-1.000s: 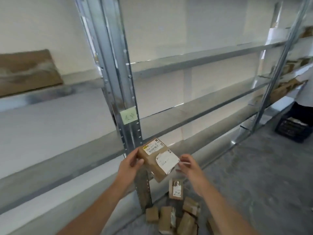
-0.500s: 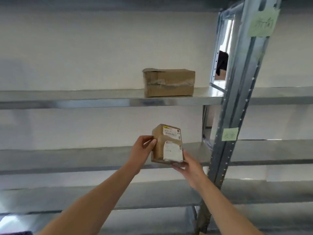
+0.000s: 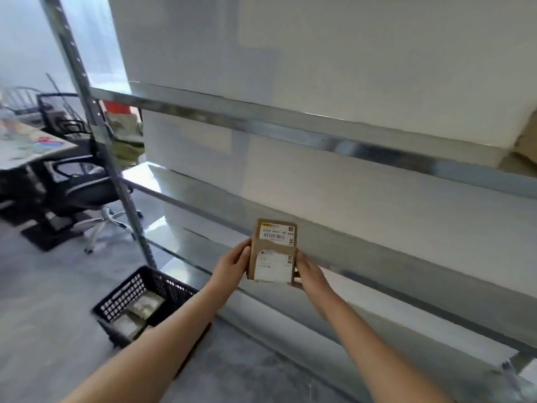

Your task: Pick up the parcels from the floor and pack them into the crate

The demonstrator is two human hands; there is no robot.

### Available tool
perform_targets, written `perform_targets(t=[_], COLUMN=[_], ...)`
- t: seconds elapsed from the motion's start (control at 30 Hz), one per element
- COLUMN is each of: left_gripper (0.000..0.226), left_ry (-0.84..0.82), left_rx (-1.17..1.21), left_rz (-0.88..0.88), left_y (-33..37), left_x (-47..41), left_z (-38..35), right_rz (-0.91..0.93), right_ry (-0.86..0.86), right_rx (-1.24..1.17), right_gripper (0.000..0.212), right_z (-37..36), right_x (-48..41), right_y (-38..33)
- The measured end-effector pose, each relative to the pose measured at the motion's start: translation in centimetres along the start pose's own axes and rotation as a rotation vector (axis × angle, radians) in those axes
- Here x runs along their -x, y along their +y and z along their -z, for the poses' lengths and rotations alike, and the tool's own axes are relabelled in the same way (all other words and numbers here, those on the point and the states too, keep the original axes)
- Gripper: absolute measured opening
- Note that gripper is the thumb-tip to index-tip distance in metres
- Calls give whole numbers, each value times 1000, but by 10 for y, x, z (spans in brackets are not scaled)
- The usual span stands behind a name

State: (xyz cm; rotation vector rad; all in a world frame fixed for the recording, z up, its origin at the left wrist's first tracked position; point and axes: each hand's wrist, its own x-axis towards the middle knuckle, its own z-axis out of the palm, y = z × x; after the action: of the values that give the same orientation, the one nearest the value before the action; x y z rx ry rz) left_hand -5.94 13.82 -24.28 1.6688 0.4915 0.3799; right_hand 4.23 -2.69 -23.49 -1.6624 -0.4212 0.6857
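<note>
Before metal shelving [image 3: 319, 138], brown parcel [image 3: 268, 248] bears two white labels [image 3: 273, 270].

A: First entry?
B: Metal shelving [image 3: 290, 126], several tiers, stood against a white wall [image 3: 319, 53]; one perforated upright [image 3: 96, 135] at its left end.
A: And beyond that?
B: A black office chair [image 3: 84, 187] on a pale star base, beside a surface [image 3: 26, 146] with blurred coloured items. Grey floor [image 3: 43, 286]. A brown cardboard box [image 3: 523, 152] sat on a shelf, far right.
</note>
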Motion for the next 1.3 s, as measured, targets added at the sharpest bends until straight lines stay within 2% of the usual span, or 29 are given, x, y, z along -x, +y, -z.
perform_targets(t=[0.13, 0.3, 0.5, 0.73, 0.9, 1.03, 1.13, 1.23, 1.3], left_gripper=[40, 38, 40, 41, 41, 39, 40, 52, 53], left_ry=[190, 359, 523, 716, 766, 765, 759, 748, 728], left_rx=[96, 257, 196, 230, 265, 303, 327, 336, 365], left_rz=[155, 253, 299, 386, 419, 450, 493, 529, 551], left_y=[-35, -60, -86, -113, -132, -159, -181, -217, -234], left_x=[-2, -6, -39, -72, -87, -98, -108, -126, -139], left_z=[60, 107, 152, 189, 207, 224, 238, 257, 272], right_rz=[-67, -121, -155, -123, -191, -276, -320, -362, -392], right_ry=[-162, -322, -464, -677, -764, -806, -815, -792, -780], right_rx=[52, 122, 159, 288, 297, 314, 346, 368, 373], right_gripper=[36, 41, 39, 57, 61, 48, 53, 59, 54], right_z=[-77, -140, -194, -245, -277, -302, -323, -348, -366], right_x=[-49, -103, -180, -249, -281, -303, -323, -348, -365], right_y=[16, 26, 22, 12, 26, 42, 55, 73, 83])
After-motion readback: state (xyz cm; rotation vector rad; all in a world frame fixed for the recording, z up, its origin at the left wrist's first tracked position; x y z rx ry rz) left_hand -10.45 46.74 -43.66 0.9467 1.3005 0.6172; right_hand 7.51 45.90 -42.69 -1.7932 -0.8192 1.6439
